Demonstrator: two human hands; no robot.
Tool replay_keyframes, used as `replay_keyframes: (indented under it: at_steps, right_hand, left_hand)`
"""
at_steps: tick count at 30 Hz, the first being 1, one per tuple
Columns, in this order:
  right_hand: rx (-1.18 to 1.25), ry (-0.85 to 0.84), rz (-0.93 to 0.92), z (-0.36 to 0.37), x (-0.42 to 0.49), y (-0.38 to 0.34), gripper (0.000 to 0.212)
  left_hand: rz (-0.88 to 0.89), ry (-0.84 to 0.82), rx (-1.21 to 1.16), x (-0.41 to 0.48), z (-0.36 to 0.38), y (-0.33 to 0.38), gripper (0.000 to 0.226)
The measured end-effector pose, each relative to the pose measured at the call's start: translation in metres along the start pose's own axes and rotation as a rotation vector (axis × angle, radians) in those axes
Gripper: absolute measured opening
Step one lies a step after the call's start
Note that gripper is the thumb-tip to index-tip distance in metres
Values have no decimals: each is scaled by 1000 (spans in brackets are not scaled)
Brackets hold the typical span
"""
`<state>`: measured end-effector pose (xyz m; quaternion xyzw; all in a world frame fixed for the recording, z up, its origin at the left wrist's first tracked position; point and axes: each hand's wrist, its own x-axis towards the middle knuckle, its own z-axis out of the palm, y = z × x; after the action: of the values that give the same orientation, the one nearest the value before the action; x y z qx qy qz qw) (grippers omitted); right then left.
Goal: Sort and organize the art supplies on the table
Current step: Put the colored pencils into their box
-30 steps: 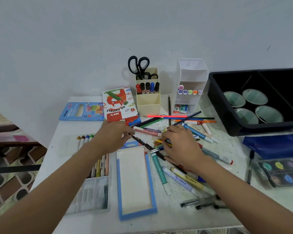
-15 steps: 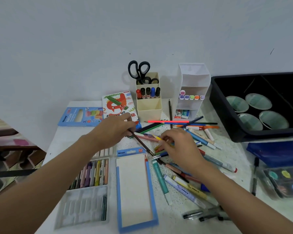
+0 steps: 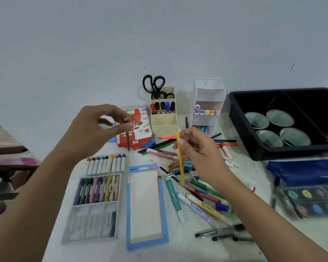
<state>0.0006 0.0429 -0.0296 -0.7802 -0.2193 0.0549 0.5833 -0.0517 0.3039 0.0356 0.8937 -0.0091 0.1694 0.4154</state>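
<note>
Both hands sit higher than before: left hand [image 3: 100, 127] pinches a dark pencil [image 3: 128, 142], right hand [image 3: 199, 154] a near-upright yellow pencil [image 3: 180, 163]. I see the tray [image 3: 128, 214] below, between them.

The right hand [image 3: 199, 154] pinches a yellow pencil [image 3: 180, 159]. The left hand [image 3: 95, 129] pinches a dark pencil [image 3: 128, 142], its exact shade lost to blur. Just behind the left grip, a box [image 3: 140, 133] is red and white with green and orange drawings. Below that grip, white crayons [image 3: 106, 164] carry brown, black, blue, green and yellow tips. Below and between the grips, a cream tray [image 3: 128, 214] is edged in blue. Beyond the right grip stand a cream holder [image 3: 164, 120], black scissors [image 3: 153, 84] and a white holder [image 3: 208, 91]. Right of that grip, a black bin [image 3: 273, 152] holds pale green dishes [image 3: 279, 118]. The table [image 3: 178, 248] is white, speckled dark.
</note>
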Motion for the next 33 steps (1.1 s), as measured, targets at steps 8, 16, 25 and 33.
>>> replay_keyframes:
  at_steps: [8, 16, 25, 33]
  right_hand:
    - [277, -51, 109, 24, -32, 19, 9]
    - [-24, -176, 156, 49, -34, 33, 17]
    - [-188, -201, 265, 71, -10, 38, 21]
    - [-337, -267, 204, 81, -11, 45, 34]
  left_hand:
    - [-353, 171, -298, -79, 64, -4, 13]
    - [-374, 179, -115, -101, 117, -32, 9]
    - [-238, 11, 228, -96, 127, -64, 28]
    - [-136, 25, 256, -94, 133, -87, 31]
